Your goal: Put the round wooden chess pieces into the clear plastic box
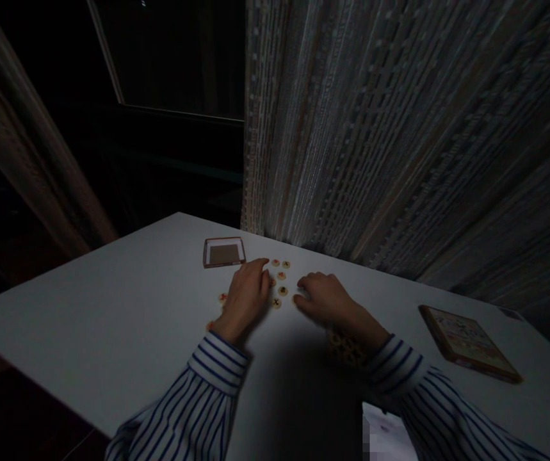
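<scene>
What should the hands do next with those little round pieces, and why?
Probably pinch up one disc: the left hand lies flat over the scattered round tokens on the white table, the right hand rests curled beside them, and neither visibly holds one. The small square tray sits just beyond.

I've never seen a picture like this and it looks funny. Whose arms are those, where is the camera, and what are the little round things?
The camera sits on a person's head and looks down, so you see that person's own two arms in striped sleeves. The left hand and the right hand both rest palm-down on a white table. Between and around them lie small round tokens, some marked with an X. The fingers touch them, but neither hand clearly lifts one. Behind the left hand is a small square tray. Far to the right lies a flat box with a picture on it. Behind the table hangs a curtain. The room is quite dark.
</scene>
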{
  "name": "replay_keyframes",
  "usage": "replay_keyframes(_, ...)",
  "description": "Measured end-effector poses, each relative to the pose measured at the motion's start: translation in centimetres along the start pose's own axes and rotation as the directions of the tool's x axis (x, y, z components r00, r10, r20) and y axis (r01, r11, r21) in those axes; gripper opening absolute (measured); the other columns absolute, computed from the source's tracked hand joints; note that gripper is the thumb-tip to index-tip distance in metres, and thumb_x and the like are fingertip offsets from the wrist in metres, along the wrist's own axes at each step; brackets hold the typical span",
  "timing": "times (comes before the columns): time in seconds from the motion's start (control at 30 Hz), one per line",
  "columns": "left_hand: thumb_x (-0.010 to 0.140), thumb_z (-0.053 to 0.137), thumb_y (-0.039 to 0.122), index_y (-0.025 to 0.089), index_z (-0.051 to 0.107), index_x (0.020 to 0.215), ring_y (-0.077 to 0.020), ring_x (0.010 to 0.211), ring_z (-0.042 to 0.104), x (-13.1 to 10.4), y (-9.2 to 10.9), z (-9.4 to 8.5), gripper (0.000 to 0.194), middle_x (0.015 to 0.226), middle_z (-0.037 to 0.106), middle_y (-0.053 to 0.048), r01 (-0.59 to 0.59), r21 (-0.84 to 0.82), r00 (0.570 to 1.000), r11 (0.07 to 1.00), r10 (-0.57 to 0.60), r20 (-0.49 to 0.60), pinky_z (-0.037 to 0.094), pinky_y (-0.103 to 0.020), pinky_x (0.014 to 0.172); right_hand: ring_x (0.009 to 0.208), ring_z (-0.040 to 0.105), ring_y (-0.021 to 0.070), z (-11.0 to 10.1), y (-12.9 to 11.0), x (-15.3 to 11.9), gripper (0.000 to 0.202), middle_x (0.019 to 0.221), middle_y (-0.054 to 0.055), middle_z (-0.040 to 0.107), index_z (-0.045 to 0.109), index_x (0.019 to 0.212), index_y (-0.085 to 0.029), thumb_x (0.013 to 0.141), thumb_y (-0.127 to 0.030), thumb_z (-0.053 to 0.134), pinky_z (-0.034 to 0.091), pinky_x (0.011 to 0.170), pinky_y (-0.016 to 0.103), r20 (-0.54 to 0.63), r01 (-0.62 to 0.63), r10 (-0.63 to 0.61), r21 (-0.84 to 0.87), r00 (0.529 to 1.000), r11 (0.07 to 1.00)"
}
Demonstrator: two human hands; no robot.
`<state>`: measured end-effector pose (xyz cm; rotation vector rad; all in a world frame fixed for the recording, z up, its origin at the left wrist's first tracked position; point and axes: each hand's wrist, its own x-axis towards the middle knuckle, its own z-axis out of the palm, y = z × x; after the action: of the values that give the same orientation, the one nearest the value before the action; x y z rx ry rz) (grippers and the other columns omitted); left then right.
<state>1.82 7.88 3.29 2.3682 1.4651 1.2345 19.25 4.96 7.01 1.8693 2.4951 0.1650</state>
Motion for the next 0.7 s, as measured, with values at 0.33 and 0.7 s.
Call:
replay_keyframes(0.33,0.085,0.039,0.016,0.011,0.053,0.111,-0.0245,0.097,0.057,-0.1,0.3,-0.1,0.029,0.103,0.063,-0.014,-0.023,0.053,1.0,0.998,0.023,-0.003,0.045,-0.041,0.083,0.087,0.059,0.0265,1.4,-0.7,0.9,0.032,0.093,0.014,0.065,0.065,0.087,-0.013,0.077,-0.031,0.042,0.038,0.072,0.038,0.076,-0.007,0.013,-0.075,0.997,0.997)
replay_keyframes(0.7,0.085,0.04,0.017,0.011,0.053,0.111,-0.0238,0.099,0.056,-0.1,0.3,0.0,0.03,0.104,0.063,-0.013,-0.003,0.052,1.0,0.999,0.004,-0.005,0.044,-0.04,0.085,0.085,0.06,0.0249,1.5,-0.8,1.0,0.028,0.091,0.013,0.066,0.065,0.086,-0.015,0.075,-0.026,0.042,0.038,0.069,0.035,0.07,0.01,-0.007,-0.041,0.998,0.999)
